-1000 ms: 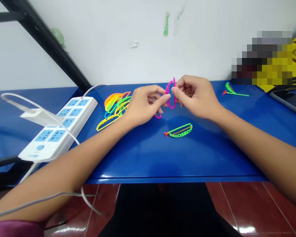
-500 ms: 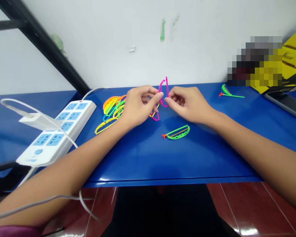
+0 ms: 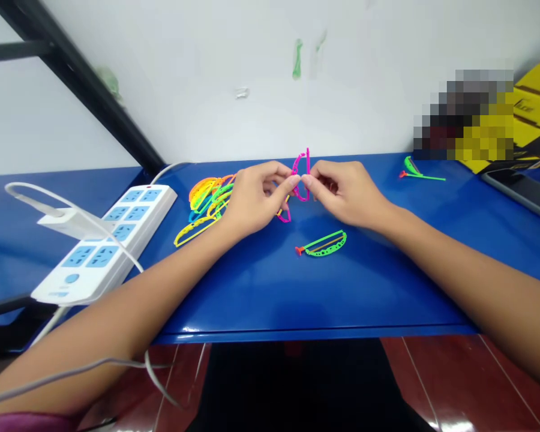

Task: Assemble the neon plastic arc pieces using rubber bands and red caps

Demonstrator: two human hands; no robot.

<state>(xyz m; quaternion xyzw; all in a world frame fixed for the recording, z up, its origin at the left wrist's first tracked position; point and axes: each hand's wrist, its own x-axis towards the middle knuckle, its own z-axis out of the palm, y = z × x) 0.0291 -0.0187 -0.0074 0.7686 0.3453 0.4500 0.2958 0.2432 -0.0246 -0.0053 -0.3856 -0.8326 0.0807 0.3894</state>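
Note:
Between my hands stands a pink plastic toy bow (image 3: pixel 308 159), roughly upright, with a curved side and a straight side. My left hand (image 3: pixel 263 195) pinches its curved side between thumb and fingers. The fingertips of my right hand (image 3: pixel 342 189) close on the straight side, thumbs nearly touching. A green toy bow (image 3: pixel 330 247) with an orange-red tip lies just below my right hand. Behind and left of my left hand is a pile of colourful toy bows (image 3: pixel 207 195). A pink piece (image 3: pixel 285 215) shows beneath my left fingers, partly hidden.
A white power strip (image 3: pixel 103 246) with a plugged-in charger and cables lies on the left. Farther right on the blue table (image 3: pixel 252 294) are another green toy bow (image 3: pixel 414 168), a dark phone (image 3: pixel 519 192) and yellow-black boxes (image 3: pixel 533 108). A white wall closes the back.
My thumbs have come closer together on the pink toy bow, and its two sides sit nearer each other. The whole view has shifted slightly. Other things lie where they were.

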